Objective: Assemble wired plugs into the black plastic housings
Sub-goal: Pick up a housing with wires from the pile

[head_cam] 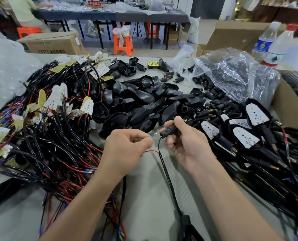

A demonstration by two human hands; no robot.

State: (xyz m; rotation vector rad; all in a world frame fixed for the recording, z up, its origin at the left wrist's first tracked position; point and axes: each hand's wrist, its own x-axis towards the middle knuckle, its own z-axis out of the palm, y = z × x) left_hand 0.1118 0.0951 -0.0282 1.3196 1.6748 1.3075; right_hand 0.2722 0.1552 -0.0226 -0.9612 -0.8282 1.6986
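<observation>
The left hand's (127, 146) fingers (145, 139) pinch one brass-tipped terminal (154, 135) on a red wire (151, 151), aimed at the open end of one black plug (169, 131) gripped in the right hand (188, 145) — lined up, probably, for threading. Both are held above the worktop (144, 197), near the heaped housings (144, 101) — too many to count.

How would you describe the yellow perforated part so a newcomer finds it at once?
Start at the central heap of black housings. Beyond it, near the far edge, left of the crumpled clear bag, lies the yellow part. It alone is yellow and dotted with holes; its neighbours are black.
</observation>
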